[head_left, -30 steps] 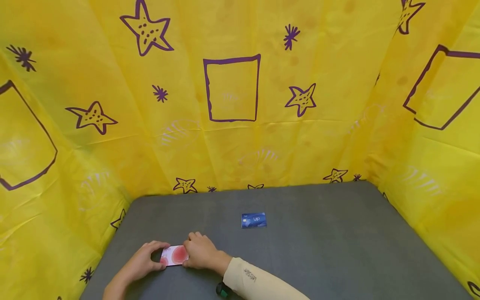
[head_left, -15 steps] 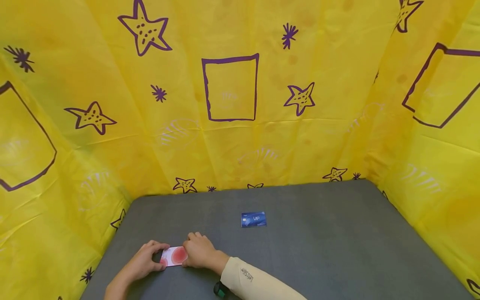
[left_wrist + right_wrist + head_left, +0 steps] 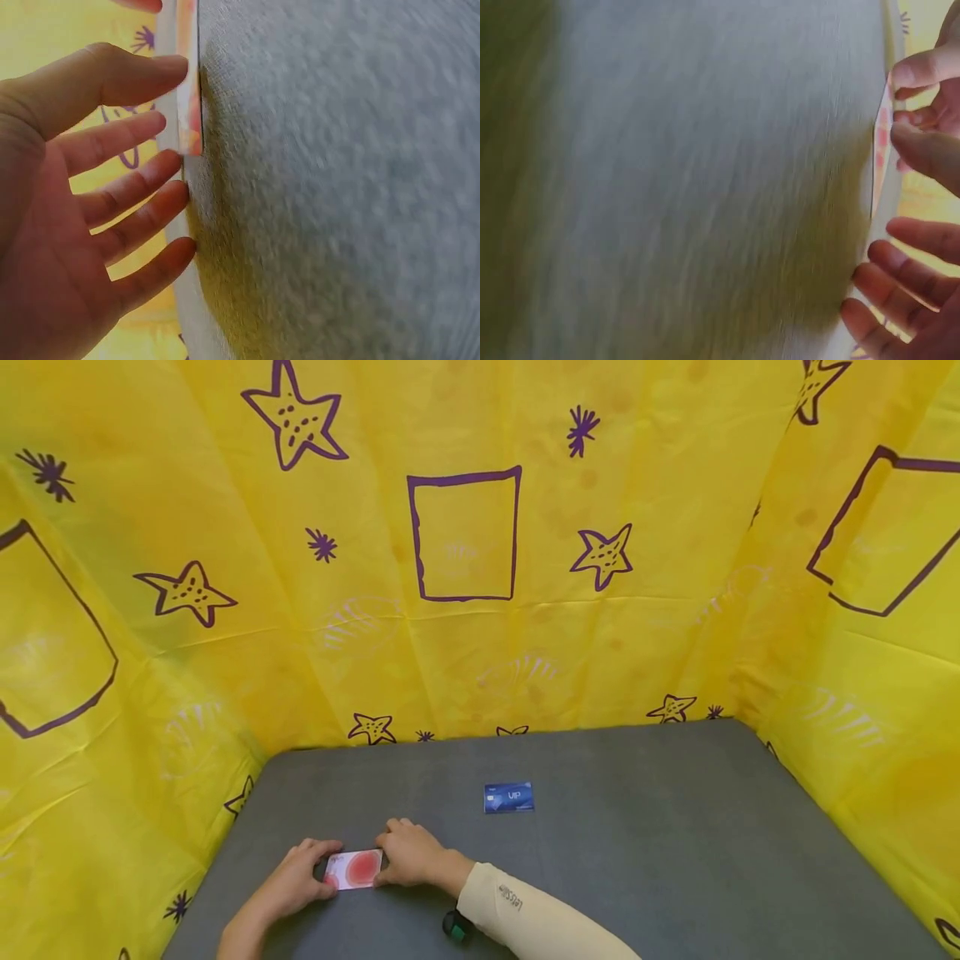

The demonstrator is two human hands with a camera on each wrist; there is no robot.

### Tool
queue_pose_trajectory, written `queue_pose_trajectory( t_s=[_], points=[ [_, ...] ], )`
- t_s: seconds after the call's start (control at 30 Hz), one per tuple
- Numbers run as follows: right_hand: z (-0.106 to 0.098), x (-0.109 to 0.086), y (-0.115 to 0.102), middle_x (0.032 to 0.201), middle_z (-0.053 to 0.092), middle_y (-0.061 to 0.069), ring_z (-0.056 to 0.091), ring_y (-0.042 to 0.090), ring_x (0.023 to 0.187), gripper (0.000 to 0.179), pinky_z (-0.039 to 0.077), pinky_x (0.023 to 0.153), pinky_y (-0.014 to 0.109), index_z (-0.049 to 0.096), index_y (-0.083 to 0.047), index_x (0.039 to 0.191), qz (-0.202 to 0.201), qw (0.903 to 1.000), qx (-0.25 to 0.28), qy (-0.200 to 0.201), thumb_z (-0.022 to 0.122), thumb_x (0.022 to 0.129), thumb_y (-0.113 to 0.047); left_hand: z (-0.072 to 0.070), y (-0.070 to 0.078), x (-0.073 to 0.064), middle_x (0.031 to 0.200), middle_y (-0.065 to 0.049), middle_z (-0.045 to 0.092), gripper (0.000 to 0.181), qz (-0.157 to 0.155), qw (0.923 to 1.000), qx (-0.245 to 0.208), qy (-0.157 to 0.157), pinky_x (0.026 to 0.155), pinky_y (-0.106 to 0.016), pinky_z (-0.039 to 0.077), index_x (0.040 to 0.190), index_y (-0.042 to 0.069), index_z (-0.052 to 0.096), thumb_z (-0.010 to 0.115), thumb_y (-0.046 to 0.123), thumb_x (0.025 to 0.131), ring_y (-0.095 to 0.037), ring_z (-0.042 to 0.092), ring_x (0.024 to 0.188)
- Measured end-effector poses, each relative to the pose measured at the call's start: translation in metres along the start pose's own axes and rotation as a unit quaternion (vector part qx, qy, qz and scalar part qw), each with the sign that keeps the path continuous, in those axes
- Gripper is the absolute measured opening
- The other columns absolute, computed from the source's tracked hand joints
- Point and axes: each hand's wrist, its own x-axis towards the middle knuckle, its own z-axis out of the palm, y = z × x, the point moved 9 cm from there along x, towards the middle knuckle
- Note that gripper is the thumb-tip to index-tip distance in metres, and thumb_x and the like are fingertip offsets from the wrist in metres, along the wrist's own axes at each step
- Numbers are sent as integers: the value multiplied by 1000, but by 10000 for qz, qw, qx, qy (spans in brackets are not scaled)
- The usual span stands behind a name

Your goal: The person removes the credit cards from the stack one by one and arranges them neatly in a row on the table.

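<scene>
A small white card with red and pink round patterns (image 3: 354,870) lies flat at the front left of the grey table. My left hand (image 3: 300,878) holds its left end, index finger at the far corner and thumb at the near one. In the left wrist view the thumb (image 3: 161,73) lies on the card's edge and the other fingers spread past its end. My right hand (image 3: 412,856) is at the card's right end, thumb right at the edge. Its fingers (image 3: 889,289) are loosely extended in the right wrist view. A blue VIP card (image 3: 509,797) lies farther back.
The grey table (image 3: 637,827) stands within yellow cloth walls (image 3: 465,652) printed with purple stars and frames. A black and green device (image 3: 456,927) shows below the right wrist, beside a cream sleeve (image 3: 540,914).
My right hand has shifted slightly right, so the right edge of the red-patterned card now shows. The left hand keeps its place at the other end. The blue card is still.
</scene>
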Motion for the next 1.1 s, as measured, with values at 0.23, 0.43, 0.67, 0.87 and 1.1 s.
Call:
queue_pose_trajectory(
  t_s=[0.23, 0.43, 0.67, 0.87, 1.1],
  points=[
    [-16, -8, 14, 100, 58, -5, 48, 6, 86, 44, 42, 74, 18, 69, -18, 118, -131, 9996, 206, 164, 74, 83, -44, -3, 11, 8, 115, -9, 57, 48, -65, 9995, -177, 252, 93, -49, 43, 120, 7, 65, 78, 19, 76, -28, 50, 109],
    [-24, -15, 32, 100, 56, -3, 45, 7, 85, 47, 40, 73, 17, 67, -16, 123, -34, 9985, 523, 125, 73, 84, -43, -4, 31, 18, 115, -13, 56, 43, 85, 9968, -289, 737, 96, -53, 42, 118, 5, 66, 76, 15, 78, -33, 50, 111],
    [-33, -25, 59, 100, 57, -2, 45, 8, 85, 46, 42, 75, 19, 67, -14, 122, 83, 9966, 781, 263, 72, 86, -41, -3, 46, 34, 123, -16, 52, 44, 92, 9954, -388, 874, 98, -57, 42, 122, 7, 64, 76, 15, 81, -36, 47, 115],
    [-42, -37, 85, 103, 59, 1, 48, 9, 87, 46, 45, 77, 22, 67, -12, 123, 264, 9934, 1046, 398, 72, 86, -39, 1, 57, 47, 123, -17, 53, 44, 167, 9954, -513, 785, 98, -57, 42, 124, 7, 63, 75, 17, 83, -35, 47, 115],
    [-50, -48, 113, 108, 61, 5, 51, 12, 92, 46, 48, 81, 28, 66, -10, 124, 421, 9887, 1310, 587, 72, 87, -36, 13, 71, 61, 122, -16, 54, 47, 272, 9924, -766, 924, 97, -54, 43, 124, 7, 63, 77, 20, 82, -34, 49, 114]
  ],
)
